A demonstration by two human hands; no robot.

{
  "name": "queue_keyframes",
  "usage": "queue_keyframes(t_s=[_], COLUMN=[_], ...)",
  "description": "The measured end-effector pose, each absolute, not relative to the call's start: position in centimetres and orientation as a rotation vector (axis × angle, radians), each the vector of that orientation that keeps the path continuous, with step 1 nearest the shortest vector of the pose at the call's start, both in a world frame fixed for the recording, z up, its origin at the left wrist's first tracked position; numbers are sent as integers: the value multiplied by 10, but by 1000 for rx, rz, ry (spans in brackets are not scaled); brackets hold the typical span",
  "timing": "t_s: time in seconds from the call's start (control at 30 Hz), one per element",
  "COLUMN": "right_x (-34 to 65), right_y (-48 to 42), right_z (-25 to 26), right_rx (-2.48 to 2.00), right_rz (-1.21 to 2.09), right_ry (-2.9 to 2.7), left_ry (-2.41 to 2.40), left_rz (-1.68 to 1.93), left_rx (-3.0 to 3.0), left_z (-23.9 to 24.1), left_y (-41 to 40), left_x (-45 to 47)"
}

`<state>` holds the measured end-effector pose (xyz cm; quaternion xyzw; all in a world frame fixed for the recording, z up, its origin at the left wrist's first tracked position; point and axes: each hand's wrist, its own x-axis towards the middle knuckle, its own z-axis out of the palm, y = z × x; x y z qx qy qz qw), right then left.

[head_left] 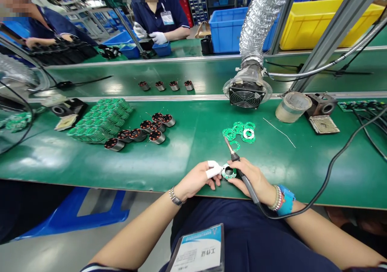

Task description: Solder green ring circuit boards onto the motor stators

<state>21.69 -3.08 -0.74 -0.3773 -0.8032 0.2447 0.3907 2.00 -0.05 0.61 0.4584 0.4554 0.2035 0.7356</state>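
My left hand (pixel 199 178), with white finger cots on thumb and forefinger, pinches a small green ring-shaped circuit board (pixel 229 171) at the table's near edge. My right hand (pixel 253 177) also touches that board while gripping a soldering iron (pixel 234 155) whose tip points up and away, toward a small pile of green ring boards (pixel 240 131). A black cable runs from the iron past my right wrist. A cluster of copper-wound motor stators (pixel 142 130) lies left of centre, beside a heap of green boards (pixel 101 120).
A fume-extractor fan (pixel 247 92) on a silver duct stands behind the boards, with a solder-wire roll (pixel 292 106), an iron stand (pixel 322 112) and a thin wire (pixel 279 132) to the right. Several stators (pixel 166 85) sit on the conveyor. Two other people work across it near blue and yellow bins (pixel 320 19).
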Motion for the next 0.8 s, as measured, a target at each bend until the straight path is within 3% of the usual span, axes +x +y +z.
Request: queue_keyframes(t_s=[0.53, 0.8], right_x=[217, 218], right_y=[-31, -31], right_z=[-8, -6], right_rx=[-951, -955], right_rz=[656, 657], right_ry=[-2032, -2037], left_ry=[988, 935], left_rz=[523, 529], left_rx=[1085, 1466], left_z=[-2, 11], left_y=[4, 12], left_x=[9, 15])
